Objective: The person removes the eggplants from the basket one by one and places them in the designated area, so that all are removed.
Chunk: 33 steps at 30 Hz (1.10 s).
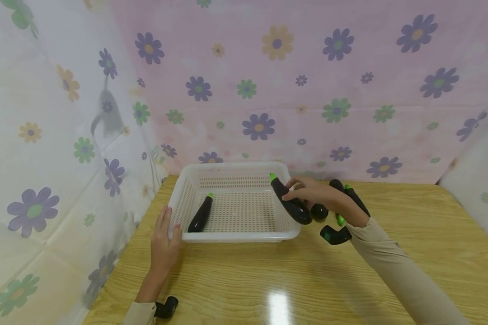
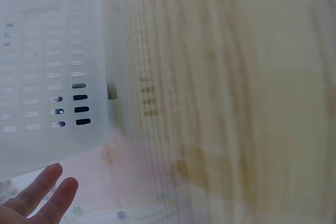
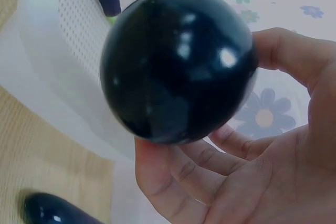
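Observation:
My right hand (image 1: 316, 193) grips a dark eggplant (image 1: 297, 211) with a green stem tip, above the right rim of a white plastic basket (image 1: 236, 236). In the right wrist view, the thumb and fingers curl round the sides of that eggplant (image 3: 176, 72), whose rounded end faces the camera. At the basket's front left corner my left hand (image 1: 165, 243) holds the rim, thumb toward the front. The left wrist view shows only two of its fingers, beside the basket's perforated wall (image 2: 52, 72). Another eggplant (image 1: 201, 215) lies inside the basket, toward the left.
Several more eggplants (image 1: 357, 199) lie on the wooden table (image 1: 244, 275) right of the basket, partly hidden by my right hand and forearm. Flower-printed cloth (image 1: 227, 54) hangs behind and at both sides. A dark device (image 1: 335, 235) sits at each wrist.

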### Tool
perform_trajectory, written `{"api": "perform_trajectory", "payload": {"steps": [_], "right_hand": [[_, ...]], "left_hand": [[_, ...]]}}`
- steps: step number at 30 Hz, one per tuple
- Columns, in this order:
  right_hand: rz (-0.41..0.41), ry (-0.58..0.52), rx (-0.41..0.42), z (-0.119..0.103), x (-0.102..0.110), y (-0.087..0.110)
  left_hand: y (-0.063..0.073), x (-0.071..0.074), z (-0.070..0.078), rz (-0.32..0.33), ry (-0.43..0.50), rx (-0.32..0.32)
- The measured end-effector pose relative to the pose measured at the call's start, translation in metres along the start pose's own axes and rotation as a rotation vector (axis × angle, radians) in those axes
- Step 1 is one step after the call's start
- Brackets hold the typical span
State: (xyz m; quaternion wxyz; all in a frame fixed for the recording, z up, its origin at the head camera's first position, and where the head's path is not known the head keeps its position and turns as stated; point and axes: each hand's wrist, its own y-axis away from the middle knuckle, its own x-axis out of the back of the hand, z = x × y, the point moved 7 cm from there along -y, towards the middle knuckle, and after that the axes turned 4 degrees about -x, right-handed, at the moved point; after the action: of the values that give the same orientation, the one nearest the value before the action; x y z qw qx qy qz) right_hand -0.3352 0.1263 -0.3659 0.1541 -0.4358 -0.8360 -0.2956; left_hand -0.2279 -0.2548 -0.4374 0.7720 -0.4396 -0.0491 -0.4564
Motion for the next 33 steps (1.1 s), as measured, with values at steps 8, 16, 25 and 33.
{"api": "perform_trajectory", "payload": {"steps": [8, 16, 25, 33], "right_hand": [[0.049, 0.014, -0.009, 0.012, 0.014, 0.013], [0.066, 0.005, -0.017, 0.023, 0.020, 0.023], [0.059, -0.017, -0.039, 0.038, 0.021, 0.029], [0.070, -0.024, -0.048, 0.053, 0.028, 0.032]], "left_hand": [[0.002, 0.000, 0.001, -0.017, 0.006, 0.002], [0.002, 0.000, 0.002, -0.013, 0.009, -0.008], [0.002, -0.001, 0.001, -0.015, 0.010, -0.017], [0.002, 0.000, 0.002, -0.012, 0.017, -0.017]]}}
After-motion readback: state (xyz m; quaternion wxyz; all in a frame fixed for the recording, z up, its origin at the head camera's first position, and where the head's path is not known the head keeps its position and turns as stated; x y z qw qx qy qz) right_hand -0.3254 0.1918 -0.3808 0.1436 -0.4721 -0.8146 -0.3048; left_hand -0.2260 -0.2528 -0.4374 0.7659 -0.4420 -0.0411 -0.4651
